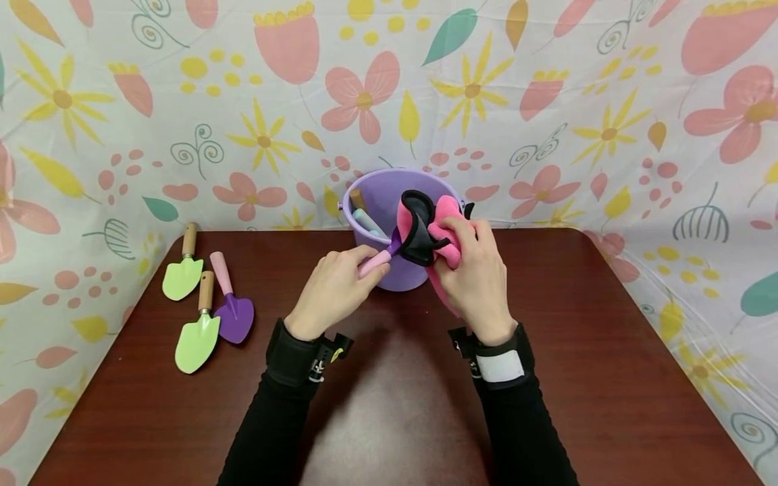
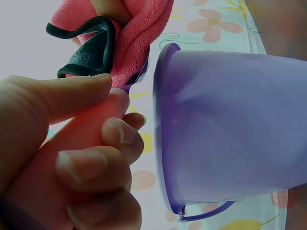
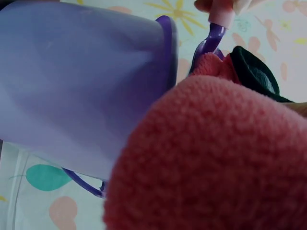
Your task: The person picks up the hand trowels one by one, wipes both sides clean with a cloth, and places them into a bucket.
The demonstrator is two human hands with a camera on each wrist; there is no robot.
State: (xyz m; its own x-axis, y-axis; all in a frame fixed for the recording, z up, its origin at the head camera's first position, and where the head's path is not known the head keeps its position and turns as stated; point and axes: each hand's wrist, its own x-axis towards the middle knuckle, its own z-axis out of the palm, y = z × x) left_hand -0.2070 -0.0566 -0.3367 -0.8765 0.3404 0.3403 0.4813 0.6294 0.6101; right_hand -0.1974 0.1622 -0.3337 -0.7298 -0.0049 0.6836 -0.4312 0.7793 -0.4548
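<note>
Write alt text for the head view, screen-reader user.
Two hands work in front of a purple bucket on a dark wooden table: the left hand holds a small tool's pink handle, and the right hand wraps a pink cloth with black edging around its head. Two green trowels and a purple trowel lie at the table's left.

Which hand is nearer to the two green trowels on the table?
Left. The left hand holds a pink-handled tool just right of the green trowels; the right hand, gripping the pink cloth, is farther right.

A dark reddish-brown wooden table [image 1: 608, 378] lies beneath the hands. Beyond and to both sides of them hangs a white floral-printed cloth backdrop [image 1: 547, 101], evenly lit.
</note>
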